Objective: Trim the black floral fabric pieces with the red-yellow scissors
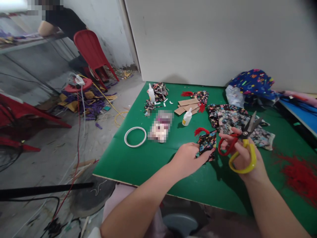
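My left hand (188, 158) pinches a small black floral fabric piece (208, 142) above the green table. A red tassel (201, 131) sticks out from the upper left of that piece. In my right hand (247, 158) are scissors (245, 134) with one red and one yellow handle. Their blades are spread apart and point up to the right, away from the fabric piece. Behind the scissors lies a heap of black floral cloth (230, 117). A white glue bottle (187, 117) stands just beyond my left hand.
On the green table (116, 158) are a silver ring (135, 137), brown cardboard strips (188, 105), another glue bottle (151, 93), fabric scraps (160, 91) and red threads (300, 175). A blue patterned cloth bundle (255, 86) sits back right. A person sits on a red chair (91, 48) at left.
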`<action>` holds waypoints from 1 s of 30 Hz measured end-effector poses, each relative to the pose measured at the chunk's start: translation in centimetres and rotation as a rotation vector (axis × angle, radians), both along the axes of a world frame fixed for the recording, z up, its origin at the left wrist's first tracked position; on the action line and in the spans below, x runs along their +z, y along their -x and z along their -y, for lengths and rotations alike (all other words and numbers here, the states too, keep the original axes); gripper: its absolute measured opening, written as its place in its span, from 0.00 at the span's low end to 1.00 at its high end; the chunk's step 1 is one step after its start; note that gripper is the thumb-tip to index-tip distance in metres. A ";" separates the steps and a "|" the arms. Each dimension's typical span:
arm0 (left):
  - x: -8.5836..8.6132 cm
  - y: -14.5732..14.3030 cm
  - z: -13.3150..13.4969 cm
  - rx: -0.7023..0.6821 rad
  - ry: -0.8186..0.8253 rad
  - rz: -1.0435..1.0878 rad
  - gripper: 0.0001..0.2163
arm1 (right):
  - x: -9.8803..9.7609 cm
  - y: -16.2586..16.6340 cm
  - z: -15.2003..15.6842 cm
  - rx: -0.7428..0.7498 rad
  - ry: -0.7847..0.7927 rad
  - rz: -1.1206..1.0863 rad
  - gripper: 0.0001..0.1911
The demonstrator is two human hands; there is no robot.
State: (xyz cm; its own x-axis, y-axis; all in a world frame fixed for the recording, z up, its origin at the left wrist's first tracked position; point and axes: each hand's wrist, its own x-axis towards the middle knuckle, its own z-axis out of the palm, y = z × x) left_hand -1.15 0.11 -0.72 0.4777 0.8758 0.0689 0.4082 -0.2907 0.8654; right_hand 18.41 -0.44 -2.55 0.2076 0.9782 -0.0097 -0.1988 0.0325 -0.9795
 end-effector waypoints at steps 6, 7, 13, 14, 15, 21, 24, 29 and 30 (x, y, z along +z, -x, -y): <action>0.0 -0.2 0.1 0.014 0.014 -0.012 0.17 | -0.9 -0.3 0.2 -0.004 0.011 0.222 0.27; 0.0 -0.1 0.0 0.018 0.020 -0.012 0.17 | -1.1 -0.4 0.1 -0.004 0.010 0.232 0.27; 0.0 0.4 -0.2 0.052 0.053 -0.008 0.20 | -1.9 -0.7 0.4 -0.034 0.046 0.318 0.27; -0.1 0.4 -0.2 0.064 0.056 -0.011 0.21 | -2.1 -0.9 0.6 -0.026 0.055 0.340 0.28; -0.1 0.4 -0.2 0.075 0.058 -0.015 0.22 | -2.4 -1.2 0.9 -0.018 0.059 0.358 0.28; -0.4 0.3 -0.3 0.050 0.047 -0.028 0.21 | -2.9 -2.3 2.0 -0.079 0.143 0.539 0.23; -0.6 0.1 -0.4 0.075 0.007 -0.038 0.21 | -2.5 -2.1 2.1 -0.140 0.186 0.648 0.20; -0.7 0.4 -0.7 0.186 -0.223 -0.203 0.19 | -2.3 -1.7 2.3 -0.133 0.115 0.714 0.18; -0.6 0.6 -0.8 0.215 -0.251 -0.246 0.19 | -2.2 -1.7 2.4 -0.148 0.125 0.723 0.18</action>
State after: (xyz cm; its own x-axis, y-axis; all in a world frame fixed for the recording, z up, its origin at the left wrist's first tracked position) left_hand -1.71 0.96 -1.37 0.3144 0.9281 0.1995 0.6685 -0.3657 0.6476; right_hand 20.10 -2.84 -4.75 0.3338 0.9401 0.0694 0.4939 -0.1116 -0.8623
